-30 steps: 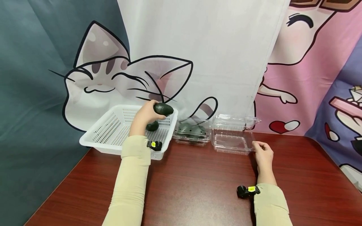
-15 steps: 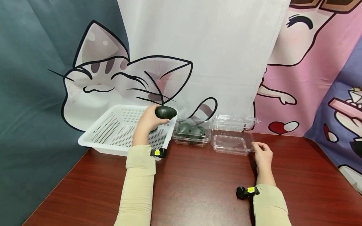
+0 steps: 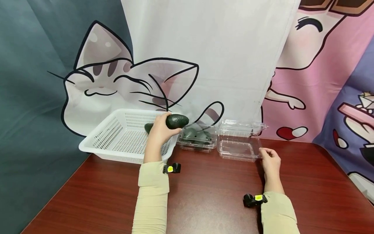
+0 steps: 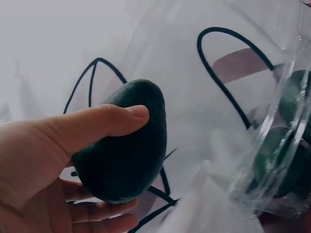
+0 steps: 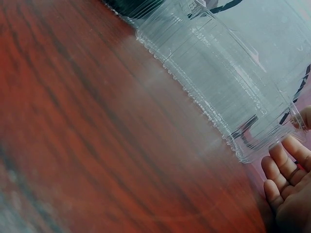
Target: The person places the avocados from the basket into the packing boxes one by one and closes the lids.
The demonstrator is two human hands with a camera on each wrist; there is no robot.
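Observation:
My left hand (image 3: 159,133) grips a dark green avocado (image 3: 177,121) between thumb and fingers, held up over the right rim of the white basket (image 3: 111,155). The thumb lies across the avocado (image 4: 131,155) in the left wrist view. Behind that hand, a second avocado (image 3: 147,128) shows in the basket, partly hidden. A clear plastic clamshell box (image 3: 237,149) stands with its lid up at the back of the table. At its right edge, my right hand (image 3: 271,162) pinches the wall of the box between thumb and fingertips.
Between the basket and the open box sits another clear clamshell (image 3: 196,138), its lid down over several dark green avocados. A printed cloth backdrop (image 3: 233,58) hangs right behind the containers. The reddish wooden table (image 3: 210,191) extends in front of them.
My left hand has carried the avocado to the right and slightly down, from above the basket's inside to its right rim. My right hand stays at the open box.

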